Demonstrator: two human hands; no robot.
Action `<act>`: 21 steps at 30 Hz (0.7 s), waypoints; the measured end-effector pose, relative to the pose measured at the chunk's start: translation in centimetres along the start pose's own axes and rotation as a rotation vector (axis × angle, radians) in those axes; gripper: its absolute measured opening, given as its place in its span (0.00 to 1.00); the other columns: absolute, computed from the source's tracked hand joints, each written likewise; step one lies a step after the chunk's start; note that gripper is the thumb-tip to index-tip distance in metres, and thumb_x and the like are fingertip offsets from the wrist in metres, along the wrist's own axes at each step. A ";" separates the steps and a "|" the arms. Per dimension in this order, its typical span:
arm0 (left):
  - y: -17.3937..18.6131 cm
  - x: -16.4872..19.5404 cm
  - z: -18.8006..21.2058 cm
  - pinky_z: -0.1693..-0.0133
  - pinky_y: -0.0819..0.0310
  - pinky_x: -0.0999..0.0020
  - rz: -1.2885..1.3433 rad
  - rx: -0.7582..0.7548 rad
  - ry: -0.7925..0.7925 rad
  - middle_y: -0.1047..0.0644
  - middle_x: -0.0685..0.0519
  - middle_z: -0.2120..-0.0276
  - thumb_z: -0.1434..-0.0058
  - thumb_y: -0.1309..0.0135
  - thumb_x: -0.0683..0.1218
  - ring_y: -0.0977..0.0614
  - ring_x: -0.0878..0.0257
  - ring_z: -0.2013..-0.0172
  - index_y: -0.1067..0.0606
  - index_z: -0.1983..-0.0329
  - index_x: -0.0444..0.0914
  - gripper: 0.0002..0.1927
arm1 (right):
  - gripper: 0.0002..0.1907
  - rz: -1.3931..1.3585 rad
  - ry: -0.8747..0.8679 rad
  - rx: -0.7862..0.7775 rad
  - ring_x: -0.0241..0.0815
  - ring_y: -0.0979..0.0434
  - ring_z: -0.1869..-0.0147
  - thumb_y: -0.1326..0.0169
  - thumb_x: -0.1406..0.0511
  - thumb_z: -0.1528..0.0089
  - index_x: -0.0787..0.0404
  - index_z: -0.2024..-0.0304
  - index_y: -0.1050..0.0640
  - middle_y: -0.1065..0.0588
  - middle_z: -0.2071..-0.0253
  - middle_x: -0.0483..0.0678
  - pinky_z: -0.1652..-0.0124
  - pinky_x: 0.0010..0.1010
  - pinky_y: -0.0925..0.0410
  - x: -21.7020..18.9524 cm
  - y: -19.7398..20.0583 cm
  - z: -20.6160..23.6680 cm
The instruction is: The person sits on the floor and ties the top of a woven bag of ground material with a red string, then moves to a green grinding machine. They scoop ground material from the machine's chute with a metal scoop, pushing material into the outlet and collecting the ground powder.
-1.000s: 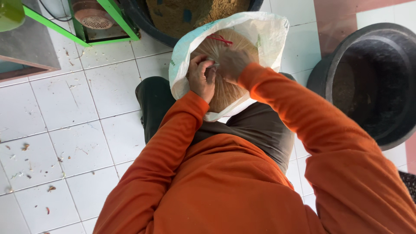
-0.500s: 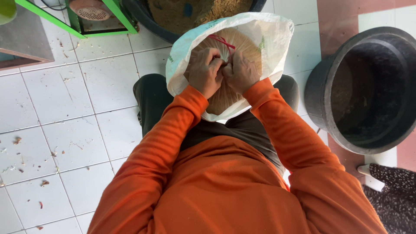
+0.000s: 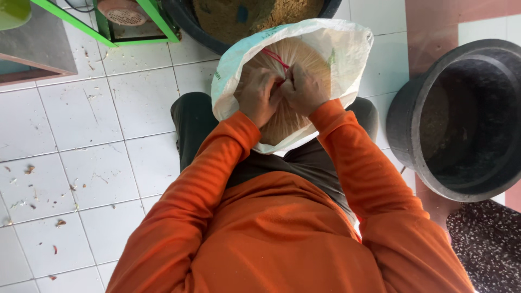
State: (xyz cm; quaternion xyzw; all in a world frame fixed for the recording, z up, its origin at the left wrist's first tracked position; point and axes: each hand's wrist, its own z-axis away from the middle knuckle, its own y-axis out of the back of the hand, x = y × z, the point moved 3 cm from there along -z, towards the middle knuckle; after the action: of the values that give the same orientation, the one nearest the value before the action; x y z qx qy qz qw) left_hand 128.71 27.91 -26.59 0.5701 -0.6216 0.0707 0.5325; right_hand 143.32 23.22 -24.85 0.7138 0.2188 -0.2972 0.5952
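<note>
Both fists clenched: left hand (image 3: 259, 96) and right hand (image 3: 304, 91) gripping thin red string (image 3: 275, 57) atop clear plastic bag of tan grain (image 3: 282, 122), inside white woven sack (image 3: 347, 59).

Single head view, looking steeply down, close over lap.

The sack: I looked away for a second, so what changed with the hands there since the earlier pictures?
The right hand came in from the sack's right side to meet the left hand; both now pinch the red string at the gathered inner bag, where at first only the left worked it. The white sack, black tub and tiled floor look unchanged.
</note>
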 end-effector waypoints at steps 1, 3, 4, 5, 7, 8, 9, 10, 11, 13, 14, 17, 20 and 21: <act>-0.2 -0.1 0.0 0.46 0.29 0.54 -0.040 -0.030 0.030 0.26 0.45 0.53 0.43 0.36 0.38 0.25 0.45 0.48 0.26 0.55 0.37 0.14 | 0.07 0.005 0.006 -0.004 0.64 0.25 0.59 0.49 0.66 0.36 0.65 0.60 0.30 0.25 0.64 0.61 0.58 0.50 0.31 -0.1 0.1 -0.1; -0.2 -0.5 -0.1 0.46 0.27 0.57 0.084 -0.029 0.089 0.25 0.48 0.54 0.40 0.35 0.40 0.23 0.49 0.48 0.26 0.58 0.38 0.11 | 0.09 -0.019 -0.085 -0.025 0.62 0.24 0.60 0.48 0.65 0.36 0.66 0.62 0.30 0.25 0.65 0.60 0.59 0.49 0.31 0.2 0.3 -0.1; -0.1 -0.6 -0.2 0.46 0.26 0.58 0.144 -0.027 0.118 0.24 0.49 0.54 0.39 0.34 0.41 0.22 0.51 0.48 0.25 0.60 0.39 0.10 | 0.10 -0.032 -0.127 -0.036 0.61 0.23 0.61 0.47 0.64 0.37 0.66 0.63 0.30 0.25 0.65 0.60 0.59 0.48 0.31 0.4 0.4 -0.1; 0.2 -0.6 -0.2 0.47 0.27 0.58 0.223 -0.055 0.077 0.26 0.48 0.53 0.40 0.34 0.41 0.23 0.50 0.48 0.26 0.60 0.38 0.10 | 0.09 -0.076 -0.156 -0.034 0.60 0.23 0.61 0.47 0.64 0.37 0.66 0.63 0.29 0.24 0.65 0.59 0.59 0.46 0.30 0.5 0.4 -0.1; 0.9 -0.7 0.0 0.48 0.29 0.57 0.384 -0.117 -0.010 0.28 0.45 0.51 0.41 0.35 0.41 0.26 0.49 0.48 0.26 0.61 0.36 0.11 | 0.08 -0.162 -0.214 -0.026 0.57 0.21 0.60 0.49 0.64 0.37 0.64 0.62 0.28 0.23 0.65 0.57 0.59 0.43 0.29 1.0 0.5 -0.1; 1.3 -0.8 0.0 0.46 0.31 0.59 0.476 -0.180 0.009 0.27 0.47 0.51 0.38 0.37 0.41 0.27 0.52 0.47 0.26 0.62 0.36 0.08 | 0.08 -0.153 -0.203 -0.017 0.57 0.21 0.60 0.49 0.64 0.36 0.65 0.62 0.28 0.23 0.66 0.57 0.59 0.43 0.29 1.0 0.5 -0.1; 1.8 -0.9 0.0 0.44 0.34 0.60 0.567 -0.243 0.031 0.27 0.49 0.51 0.36 0.39 0.40 0.27 0.54 0.47 0.27 0.63 0.36 0.07 | 0.09 -0.145 -0.191 -0.010 0.57 0.21 0.61 0.49 0.64 0.36 0.65 0.61 0.28 0.23 0.66 0.57 0.59 0.43 0.29 1.0 0.5 -0.1; 2.2 -0.8 0.1 0.43 0.36 0.62 0.657 -0.305 0.054 0.26 0.51 0.51 0.33 0.41 0.40 0.28 0.56 0.46 0.27 0.64 0.37 0.06 | 0.09 -0.138 -0.179 -0.005 0.57 0.22 0.61 0.49 0.64 0.35 0.65 0.60 0.28 0.23 0.66 0.57 0.59 0.43 0.30 1.1 0.4 -0.1; 2.6 -0.8 0.3 0.47 0.35 0.65 0.741 -0.347 0.146 0.28 0.54 0.55 0.34 0.41 0.41 0.29 0.60 0.51 0.29 0.64 0.38 0.07 | 0.08 -0.152 -0.160 -0.006 0.57 0.22 0.61 0.49 0.65 0.35 0.65 0.60 0.28 0.23 0.66 0.57 0.60 0.43 0.30 1.1 0.4 0.0; 3.1 -0.6 1.2 0.55 0.34 0.72 0.909 -0.432 0.329 0.32 0.59 0.62 0.36 0.43 0.44 0.31 0.67 0.61 0.32 0.65 0.41 0.09 | 0.07 -0.178 -0.123 -0.009 0.55 0.21 0.62 0.49 0.66 0.34 0.64 0.61 0.28 0.23 0.66 0.57 0.61 0.42 0.29 1.0 0.4 0.1; 3.5 -0.4 1.4 0.54 0.35 0.73 0.910 -0.420 0.311 0.33 0.59 0.63 0.35 0.43 0.44 0.32 0.68 0.61 0.33 0.65 0.41 0.10 | 0.06 -0.173 -0.096 0.016 0.55 0.21 0.62 0.48 0.66 0.34 0.65 0.60 0.28 0.23 0.66 0.57 0.61 0.42 0.29 0.8 0.6 0.2; 4.2 0.3 2.4 0.53 0.37 0.74 1.011 -0.360 0.310 0.35 0.59 0.63 0.32 0.42 0.42 0.34 0.69 0.61 0.35 0.65 0.41 0.12 | 0.07 -0.183 0.021 0.055 0.53 0.21 0.62 0.46 0.69 0.35 0.66 0.56 0.27 0.24 0.64 0.57 0.61 0.41 0.29 0.1 1.5 0.8; 3.7 0.6 2.4 0.58 0.39 0.73 1.110 -0.280 0.470 0.32 0.58 0.64 0.31 0.43 0.43 0.33 0.68 0.64 0.31 0.64 0.40 0.09 | 0.13 -0.228 0.181 0.015 0.50 0.21 0.63 0.45 0.71 0.37 0.67 0.50 0.26 0.24 0.60 0.56 0.64 0.37 0.29 -0.4 2.2 1.5; 3.4 0.5 2.3 0.62 0.41 0.73 1.019 -0.286 0.593 0.32 0.58 0.67 0.32 0.43 0.44 0.34 0.68 0.67 0.28 0.63 0.40 0.06 | 0.15 -0.247 0.184 -0.020 0.48 0.21 0.64 0.44 0.71 0.37 0.67 0.47 0.26 0.24 0.59 0.56 0.65 0.35 0.29 -0.3 2.2 1.8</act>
State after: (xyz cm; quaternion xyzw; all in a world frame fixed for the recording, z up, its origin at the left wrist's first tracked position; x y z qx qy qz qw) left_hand 124.85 27.18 -25.42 0.0795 -0.6447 0.3885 0.6535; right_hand 144.22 21.05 -23.26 0.6998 0.3615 -0.2995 0.5385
